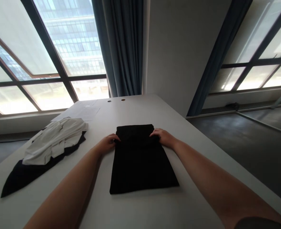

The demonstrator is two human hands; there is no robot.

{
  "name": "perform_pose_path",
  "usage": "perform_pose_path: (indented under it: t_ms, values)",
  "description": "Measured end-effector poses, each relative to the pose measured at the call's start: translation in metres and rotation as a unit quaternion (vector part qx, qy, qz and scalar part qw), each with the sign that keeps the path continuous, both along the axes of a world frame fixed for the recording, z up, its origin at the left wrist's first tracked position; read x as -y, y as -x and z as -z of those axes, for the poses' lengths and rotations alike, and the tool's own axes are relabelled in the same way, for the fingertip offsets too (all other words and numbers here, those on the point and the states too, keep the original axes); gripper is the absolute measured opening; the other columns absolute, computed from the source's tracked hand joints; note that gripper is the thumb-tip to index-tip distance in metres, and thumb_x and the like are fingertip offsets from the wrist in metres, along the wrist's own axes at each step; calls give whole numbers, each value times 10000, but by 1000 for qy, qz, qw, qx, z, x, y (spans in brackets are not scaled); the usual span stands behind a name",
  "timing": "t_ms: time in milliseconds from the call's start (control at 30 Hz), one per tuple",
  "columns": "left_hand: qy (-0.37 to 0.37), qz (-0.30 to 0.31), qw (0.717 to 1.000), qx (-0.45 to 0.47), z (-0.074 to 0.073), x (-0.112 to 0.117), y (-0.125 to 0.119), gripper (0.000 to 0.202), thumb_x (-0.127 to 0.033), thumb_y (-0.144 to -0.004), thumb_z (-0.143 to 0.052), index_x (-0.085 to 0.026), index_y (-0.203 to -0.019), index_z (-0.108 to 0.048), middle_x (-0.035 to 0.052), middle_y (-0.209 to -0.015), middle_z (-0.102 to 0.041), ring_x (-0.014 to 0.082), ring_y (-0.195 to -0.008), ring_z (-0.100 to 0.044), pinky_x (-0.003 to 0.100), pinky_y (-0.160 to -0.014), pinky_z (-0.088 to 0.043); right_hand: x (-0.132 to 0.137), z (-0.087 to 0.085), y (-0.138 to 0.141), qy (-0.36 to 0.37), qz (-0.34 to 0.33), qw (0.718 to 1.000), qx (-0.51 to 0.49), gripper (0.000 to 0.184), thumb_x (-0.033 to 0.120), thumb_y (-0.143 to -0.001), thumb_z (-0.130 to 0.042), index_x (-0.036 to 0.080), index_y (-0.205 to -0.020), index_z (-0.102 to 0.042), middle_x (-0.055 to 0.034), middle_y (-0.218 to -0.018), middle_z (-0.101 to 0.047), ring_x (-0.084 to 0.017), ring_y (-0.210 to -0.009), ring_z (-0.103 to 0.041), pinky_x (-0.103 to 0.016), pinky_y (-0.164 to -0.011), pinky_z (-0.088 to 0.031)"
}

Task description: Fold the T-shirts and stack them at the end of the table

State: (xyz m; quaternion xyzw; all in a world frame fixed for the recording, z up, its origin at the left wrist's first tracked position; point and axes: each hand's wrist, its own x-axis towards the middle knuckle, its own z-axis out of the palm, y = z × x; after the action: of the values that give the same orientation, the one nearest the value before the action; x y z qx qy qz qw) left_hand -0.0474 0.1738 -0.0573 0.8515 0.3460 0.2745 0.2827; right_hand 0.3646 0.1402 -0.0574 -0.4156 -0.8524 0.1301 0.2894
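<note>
A black garment (142, 168), folded into a flat, roughly rectangular shape, lies in front of me on the white table. My left hand (109, 142) pinches its left edge near the far end. On the opposite edge, my right hand (163, 137) grips the cloth with fingers curled over it. Between the hands the far part looks folded over, though the dark cloth hides most detail. What kind of garment it is, I cannot tell.
To the left, a crumpled white garment (56, 138) lies on top of a dark cloth (18, 178). Paper sheets (79, 111) rest at the table's (131, 111) far left. Two small round discs (123, 100) sit near the far edge. Curtains (123, 47) and windows stand beyond.
</note>
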Motion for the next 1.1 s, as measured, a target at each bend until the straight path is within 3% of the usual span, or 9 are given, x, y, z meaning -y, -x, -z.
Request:
perform_pose_path:
  t_ms: [167,367,433,533,633,733,867,967,1100]
  values:
    - [-16,8,1000,10,0,16,-1,283,-232,-817,-623,-211,-1060,-766,91,-1175,-695,221,-1048,-670,380,-970,-519,9,6,-2,4,50,998,28,564,-37,-654,-543,249,-1055,-817,-56,-1056,-702,-215,-1024,-646,-371,-977,-505]
    - [14,7,1000,6,-8,29,-3,297,-382,-895,-617,-219,-1080,-783,102,-1264,-713,258,-1182,-656,427,-1078,-488,20,2,-5,33,66,997,13,554,5,-757,-499,243,-1165,-786,-57,-1255,-713,-210,-1173,-652,-363,-1095,-457]
    - [8,-19,1000,-10,-14,38,-9,356,-456,-943,-552,-223,-1080,-783,87,-1263,-725,257,-1199,-655,434,-1115,-466,25,-2,-3,34,97,994,23,526,30,-787,-485,224,-1175,-782,-63,-1272,-720,-218,-1225,-637,-373,-1136,-427]
    - [-48,-115,990,-66,-20,57,-32,464,-506,-1013,-415,-233,-1108,-778,62,-1277,-728,248,-1229,-645,436,-1187,-392,34,-10,13,5,186,982,27,500,84,-864,-451,201,-1252,-744,-79,-1316,-706,-218,-1297,-599,-376,-1177,-384]
    - [-93,-160,972,-146,-17,75,-63,518,-488,-1046,-359,-208,-1351,-671,84,-1478,-599,260,-1387,-532,421,-1214,-348,50,-14,47,7,227,973,49,496,240,-979,-423,150,-1427,-618,-121,-1499,-570,-233,-1423,-483,-379,-1214,-324]
    - [-94,-155,949,-258,-7,88,-86,574,-469,-1045,-396,-161,-1517,-506,134,-1630,-391,312,-1533,-303,482,-1251,-249,69,-7,79,93,200,968,122,618,398,-1026,-401,85,-1558,-440,-178,-1621,-388,-284,-1516,-337,-432,-1243,-249]
    - [-83,-159,941,-287,-1,104,-87,614,-449,-1029,-453,-135,-1556,-433,179,-1660,-302,356,-1552,-226,540,-1248,-219,82,6,91,116,165,964,176,707,466,-1022,-417,66,-1600,-340,-218,-1673,-229,-339,-1556,-207,-498,-1258,-160]
    - [-100,-132,954,-251,-8,130,-79,626,-429,-1002,-511,-162,-1560,-416,182,-1660,-315,377,-1550,-231,585,-1236,-219,82,2,81,131,132,967,176,687,439,-1018,-442,100,-1606,-333,-217,-1676,-231,-339,-1556,-210,-508,-1249,-192]
    - [-140,22,966,-215,-30,170,-80,661,-468,-894,-689,-286,-1492,-475,98,-1597,-436,333,-1487,-366,519,-1208,-300,92,-32,71,80,82,974,196,652,334,-895,-665,184,-1505,-494,-174,-1642,-347,-348,-1526,-284,-485,-1207,-289]
